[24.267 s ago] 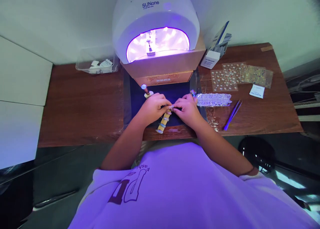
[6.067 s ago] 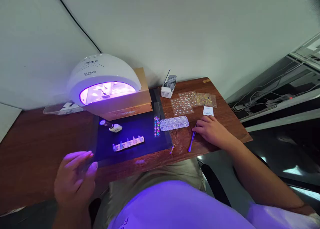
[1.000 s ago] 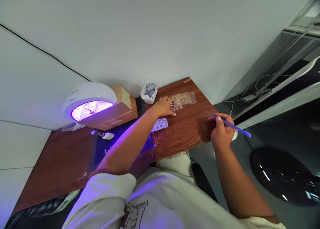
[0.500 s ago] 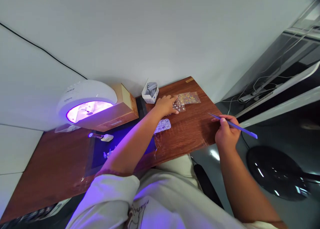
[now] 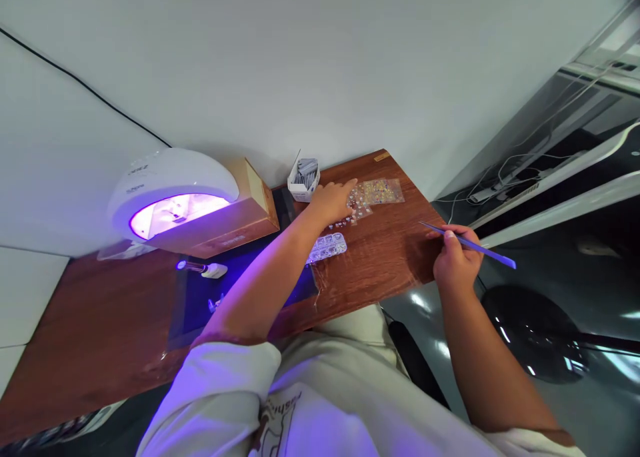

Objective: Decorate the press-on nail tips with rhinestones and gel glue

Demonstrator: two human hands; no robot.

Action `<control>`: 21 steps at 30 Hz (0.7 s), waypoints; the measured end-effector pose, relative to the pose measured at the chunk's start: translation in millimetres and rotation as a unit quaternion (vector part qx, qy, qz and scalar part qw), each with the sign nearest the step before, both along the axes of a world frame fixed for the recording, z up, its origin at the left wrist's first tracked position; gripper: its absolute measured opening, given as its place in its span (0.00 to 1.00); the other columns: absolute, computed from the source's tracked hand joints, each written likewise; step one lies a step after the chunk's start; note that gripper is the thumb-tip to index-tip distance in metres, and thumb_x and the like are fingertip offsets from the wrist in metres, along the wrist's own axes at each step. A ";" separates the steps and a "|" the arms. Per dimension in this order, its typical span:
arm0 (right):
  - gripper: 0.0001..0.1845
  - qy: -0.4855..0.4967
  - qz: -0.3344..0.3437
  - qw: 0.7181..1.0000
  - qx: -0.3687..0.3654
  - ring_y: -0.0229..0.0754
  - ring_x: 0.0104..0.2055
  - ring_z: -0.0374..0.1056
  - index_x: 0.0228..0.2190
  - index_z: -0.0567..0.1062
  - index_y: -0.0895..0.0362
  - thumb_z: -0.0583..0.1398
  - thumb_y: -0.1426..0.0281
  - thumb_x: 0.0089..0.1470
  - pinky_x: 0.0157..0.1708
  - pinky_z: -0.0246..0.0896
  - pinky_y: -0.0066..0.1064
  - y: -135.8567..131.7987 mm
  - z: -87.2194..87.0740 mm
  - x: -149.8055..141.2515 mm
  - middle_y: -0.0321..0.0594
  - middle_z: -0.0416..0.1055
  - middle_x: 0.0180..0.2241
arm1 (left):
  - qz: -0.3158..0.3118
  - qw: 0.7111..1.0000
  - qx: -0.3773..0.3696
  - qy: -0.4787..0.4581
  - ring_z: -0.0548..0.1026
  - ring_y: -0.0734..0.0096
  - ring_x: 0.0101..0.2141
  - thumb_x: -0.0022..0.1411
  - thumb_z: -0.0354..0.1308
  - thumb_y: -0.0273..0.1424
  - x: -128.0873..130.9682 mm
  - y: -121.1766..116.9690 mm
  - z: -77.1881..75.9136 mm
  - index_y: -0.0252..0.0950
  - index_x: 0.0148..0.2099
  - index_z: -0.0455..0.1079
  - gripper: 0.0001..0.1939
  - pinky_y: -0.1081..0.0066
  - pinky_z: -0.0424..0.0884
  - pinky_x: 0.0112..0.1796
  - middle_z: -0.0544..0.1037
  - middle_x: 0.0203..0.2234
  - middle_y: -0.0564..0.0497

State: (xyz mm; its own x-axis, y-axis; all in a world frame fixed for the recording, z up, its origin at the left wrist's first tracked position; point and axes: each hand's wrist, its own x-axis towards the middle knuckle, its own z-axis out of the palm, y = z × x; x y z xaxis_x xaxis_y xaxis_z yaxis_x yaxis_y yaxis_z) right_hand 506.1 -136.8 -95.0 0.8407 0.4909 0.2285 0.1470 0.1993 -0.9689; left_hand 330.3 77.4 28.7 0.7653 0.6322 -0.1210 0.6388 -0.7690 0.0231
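Note:
Over the near decoration packet (image 5: 362,208), a clear one with small pale pieces, my left hand (image 5: 331,201) reaches with thumb and index finger apart. It touches or hovers at the packet's left edge; I cannot tell which. Another clear packet (image 5: 384,191) with yellowish bits lies just right of it. Below the hand is a clear compartment case (image 5: 329,246), partly covered by my forearm. Past the table's right edge, my right hand (image 5: 456,256) is closed around blue-purple tweezers (image 5: 480,247), their thin tip pointing left over the wood.
A lit nail lamp (image 5: 175,177) stands at the left, beside a cardboard box (image 5: 235,224). A white box of small packets (image 5: 303,189) is behind my left hand. On the dark mat (image 5: 193,310) lies a small bottle-like item (image 5: 215,270). A black round base (image 5: 533,330) sits on the floor.
My left hand has shifted slightly, its index finger angled more upward, and more pale pieces show beneath it. My right hand still holds the tweezers. The view has moved a little.

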 end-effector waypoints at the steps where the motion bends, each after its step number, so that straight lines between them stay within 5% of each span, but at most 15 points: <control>1: 0.22 -0.001 -0.002 1.000 0.000 0.44 0.50 0.71 0.52 0.71 0.59 0.60 0.58 0.62 0.50 0.72 0.43 0.5 0.1 0.1 0.45 0.71 0.51 | -0.002 1.000 -0.003 -0.003 0.74 0.59 0.52 0.68 0.58 0.41 -0.9 0.5 0.9 0.35 0.59 0.67 0.22 0.52 0.75 0.53 0.72 0.55 0.43; 14: 0.19 -0.008 -0.004 1.000 -0.011 0.38 0.41 0.72 0.45 0.73 0.61 0.59 0.58 0.63 0.44 0.73 0.37 0.0 11.0 -2.6 0.41 0.74 0.42 | -0.054 0.996 -0.066 -0.028 0.69 0.53 0.59 0.67 0.59 0.41 43.7 29.2 -22.9 0.37 0.63 0.63 0.27 0.46 0.70 0.58 0.67 0.61 0.41; 21: 0.11 0.011 -0.004 1.000 -0.005 0.39 0.31 0.71 0.34 0.73 0.56 0.61 0.60 0.57 0.43 0.69 0.40 3.1 22.4 -4.7 0.34 0.71 0.28 | -0.037 0.996 -0.079 -0.004 0.64 0.48 0.61 0.63 0.63 0.40 45.3 25.0 -17.1 0.44 0.69 0.58 0.35 0.49 0.65 0.60 0.68 0.61 0.42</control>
State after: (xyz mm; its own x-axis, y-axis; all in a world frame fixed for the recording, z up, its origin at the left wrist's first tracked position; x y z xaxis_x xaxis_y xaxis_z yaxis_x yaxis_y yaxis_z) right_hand 501.4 -133.8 -72.5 0.8498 0.4856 0.2050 0.1275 0.1879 -0.9739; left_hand 375.6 102.5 11.6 0.8109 0.5473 -0.2072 0.5794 -0.8007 0.1523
